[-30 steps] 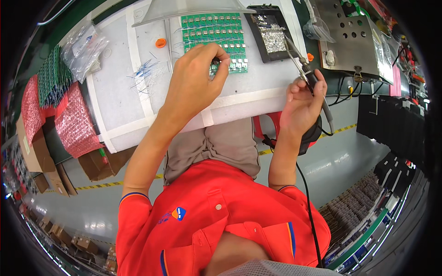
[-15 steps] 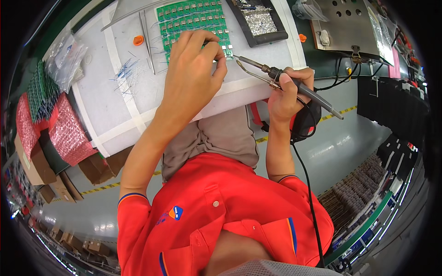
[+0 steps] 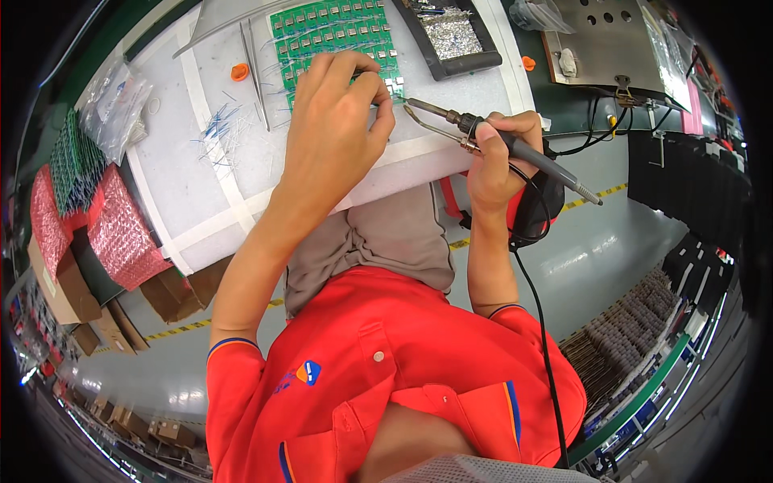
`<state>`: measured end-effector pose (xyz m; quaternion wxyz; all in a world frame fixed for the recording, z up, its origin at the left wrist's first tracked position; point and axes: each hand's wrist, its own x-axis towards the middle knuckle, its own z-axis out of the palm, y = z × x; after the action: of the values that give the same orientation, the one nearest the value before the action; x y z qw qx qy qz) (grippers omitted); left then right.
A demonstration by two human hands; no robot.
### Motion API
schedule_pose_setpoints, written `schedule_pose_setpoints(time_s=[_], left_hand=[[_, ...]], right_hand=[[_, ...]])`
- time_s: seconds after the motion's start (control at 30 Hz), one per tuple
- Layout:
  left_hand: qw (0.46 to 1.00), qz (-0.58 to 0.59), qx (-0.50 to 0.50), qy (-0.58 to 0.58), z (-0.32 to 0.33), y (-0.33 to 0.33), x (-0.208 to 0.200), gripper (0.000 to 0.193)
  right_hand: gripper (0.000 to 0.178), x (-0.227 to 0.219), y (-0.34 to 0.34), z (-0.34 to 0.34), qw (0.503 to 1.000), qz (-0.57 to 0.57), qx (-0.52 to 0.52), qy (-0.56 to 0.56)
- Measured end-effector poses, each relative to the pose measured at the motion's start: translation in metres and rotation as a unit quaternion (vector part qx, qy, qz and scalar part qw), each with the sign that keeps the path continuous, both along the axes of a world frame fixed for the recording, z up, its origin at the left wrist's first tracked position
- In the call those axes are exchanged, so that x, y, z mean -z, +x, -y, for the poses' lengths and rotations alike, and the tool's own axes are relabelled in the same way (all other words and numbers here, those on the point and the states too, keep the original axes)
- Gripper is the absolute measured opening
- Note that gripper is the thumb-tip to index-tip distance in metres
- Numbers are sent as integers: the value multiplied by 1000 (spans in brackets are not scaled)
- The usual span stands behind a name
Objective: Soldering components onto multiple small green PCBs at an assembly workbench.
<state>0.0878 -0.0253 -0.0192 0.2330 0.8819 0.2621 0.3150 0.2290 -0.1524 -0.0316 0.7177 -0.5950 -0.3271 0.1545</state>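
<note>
My right hand [image 3: 495, 173] grips a soldering iron [image 3: 543, 163] with a dark handle. A thin bent metal tube runs beside its shaft. The iron's tip points left, at the near right corner of a green circuit board panel [image 3: 330, 36], close to the left fingertips; contact cannot be made out. Over the panel's near part lies my left hand [image 3: 334, 121], its fingers curled in a pinch. Whatever those fingers hold is hidden or too thin to name. Rows of small silvery parts and thin blue and white wires cover the panel.
Tweezers [image 3: 255, 76], an orange ring [image 3: 239, 72] and loose cut wires [image 3: 219, 135] lie left of the panel. A black tray [image 3: 486, 60] of silvery scraps stands right. Plastic bags [image 3: 117, 109], stacked boards [image 3: 74, 165] and pink bubble wrap [image 3: 121, 233] sit far left. A black cable [image 3: 531, 294] hangs down.
The soldering iron and my right hand have shifted slightly left. My left hand stays over the panel almost unmoved, its fingers still curled.
</note>
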Motion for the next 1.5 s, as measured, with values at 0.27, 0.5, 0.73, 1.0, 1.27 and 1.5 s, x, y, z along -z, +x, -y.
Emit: schedule_pose_setpoints(time_s=[0.27, 0.5, 0.73, 1.0, 1.27, 1.5], left_hand=[[1000, 5, -2, 5, 0, 0, 0, 12], [1000, 21, 12, 20, -2, -2, 3, 11], [997, 24, 45, -61, -12, -25, -14, 11], [995, -77, -56, 5, -55, -52, -32, 32], [987, -135, -30, 83, -72, -33, -14, 52], [985, -158, -38, 65, -70, -30, -18, 56]], right_hand=[[9, 6, 7, 3, 999, -37, 31, 15], [12, 4, 7, -3, 994, -85, 49, 39], [14, -16, 2, -24, 995, -89, 8, 41], [15, 0, 5, -38, 995, -28, 49, 82], [12, 4, 8, -37, 988, -98, 51, 104], [14, 3, 8, -40, 989, -96, 60, 93]])
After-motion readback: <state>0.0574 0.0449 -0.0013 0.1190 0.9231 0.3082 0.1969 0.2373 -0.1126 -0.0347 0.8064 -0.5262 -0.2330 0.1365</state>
